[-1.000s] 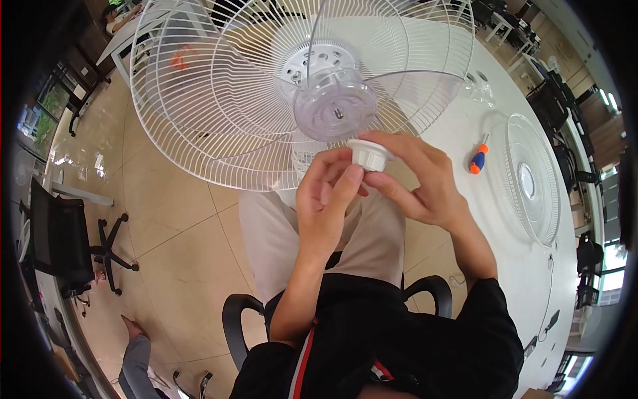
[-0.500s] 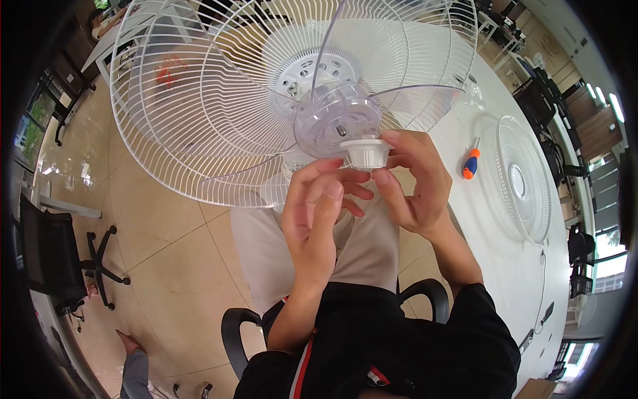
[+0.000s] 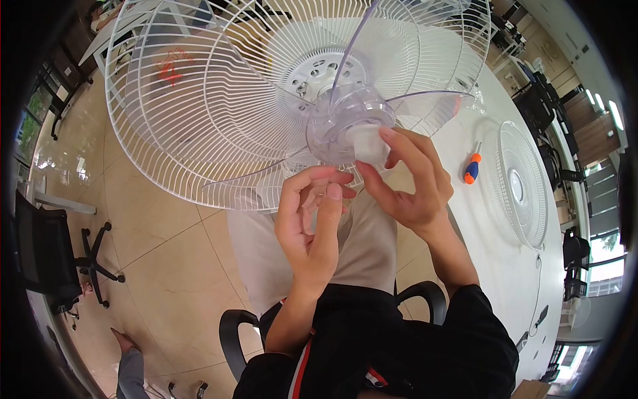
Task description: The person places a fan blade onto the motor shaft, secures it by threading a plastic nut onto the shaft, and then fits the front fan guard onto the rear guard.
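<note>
Beige floor tiles [image 3: 166,253], with a white counter [image 3: 525,279] at the right edge of the view.

Item 1: wire rear guard [image 3: 199,113], white, upright, facing the person. A clear blade hub [image 3: 335,113] sits at its centre, with clear blades [image 3: 425,100] spreading out from it.

Item 2: white cap [image 3: 367,143]. A second ago it was held below the hub and apart from it, open side up, between both hands. Half a second ago it stood just under the hub. Now it is tipped forward and pressed against the hub's centre, touching it. By this reading the cap has gone from being carried to being set in place on the hub. Whether it has caught on anything cannot be seen.

Item 3: right hand [image 3: 412,186], grasping the white cap with thumb beneath and fingers over its side.

Item 4: left hand [image 3: 309,219]. It has let go of the cap. It is released, with fingers loosely curled around nothing, just below the cap and near the right thumb.

Item 5: screwdriver [image 3: 471,171], orange and blue handle, lying on the counter, untouched and well apart from both hands.

Item 6: front guard [image 3: 522,186], lying flat on the counter beyond the screwdriver.

Item 7: black office chair [image 3: 46,253] on the floor at left. Another person's hand [image 3: 123,339] is at lower left and takes no part.
</note>
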`<state>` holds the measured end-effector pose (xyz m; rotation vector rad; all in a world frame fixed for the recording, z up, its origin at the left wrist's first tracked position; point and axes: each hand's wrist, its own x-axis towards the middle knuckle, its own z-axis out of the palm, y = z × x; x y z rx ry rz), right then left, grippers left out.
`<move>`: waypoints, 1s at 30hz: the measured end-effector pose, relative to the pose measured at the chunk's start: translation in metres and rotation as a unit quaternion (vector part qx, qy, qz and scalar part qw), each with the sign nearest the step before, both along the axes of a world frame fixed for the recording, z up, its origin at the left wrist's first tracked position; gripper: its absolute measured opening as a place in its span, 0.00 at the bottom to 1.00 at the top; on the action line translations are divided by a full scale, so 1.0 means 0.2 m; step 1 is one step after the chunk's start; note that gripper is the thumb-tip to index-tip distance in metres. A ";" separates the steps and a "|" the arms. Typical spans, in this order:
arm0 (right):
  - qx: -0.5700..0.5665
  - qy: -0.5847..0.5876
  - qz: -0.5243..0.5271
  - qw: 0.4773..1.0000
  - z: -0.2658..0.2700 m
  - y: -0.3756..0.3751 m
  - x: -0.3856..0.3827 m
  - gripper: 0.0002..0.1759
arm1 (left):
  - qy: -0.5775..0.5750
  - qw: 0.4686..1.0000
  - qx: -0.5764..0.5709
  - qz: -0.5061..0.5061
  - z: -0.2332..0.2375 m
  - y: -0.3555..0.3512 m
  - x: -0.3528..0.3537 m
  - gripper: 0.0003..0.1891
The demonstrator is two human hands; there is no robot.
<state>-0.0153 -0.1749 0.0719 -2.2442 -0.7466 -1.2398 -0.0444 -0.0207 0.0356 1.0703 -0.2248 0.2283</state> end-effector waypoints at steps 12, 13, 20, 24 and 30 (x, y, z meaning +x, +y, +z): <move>-0.109 -0.131 -0.039 0.985 0.06 -0.02 0.04 0.29 | 0.016 0.999 -0.020 -0.023 -0.01 0.00 0.01 0.12; -0.104 -0.133 -0.039 0.985 0.04 -0.03 0.06 0.29 | 0.010 1.000 -0.018 -0.022 -0.02 0.00 0.01 0.12; -0.114 -0.144 -0.028 0.983 0.01 -0.07 0.08 0.29 | 0.001 1.000 0.022 0.008 0.00 -0.01 0.00 0.14; -0.071 -0.132 -0.035 0.988 0.02 -0.03 0.08 0.29 | 0.037 0.998 0.017 -0.038 0.02 -0.02 -0.02 0.14; -0.058 -0.139 -0.039 0.988 0.02 -0.02 0.09 0.28 | 0.029 0.997 -0.014 -0.068 -0.01 -0.03 -0.02 0.18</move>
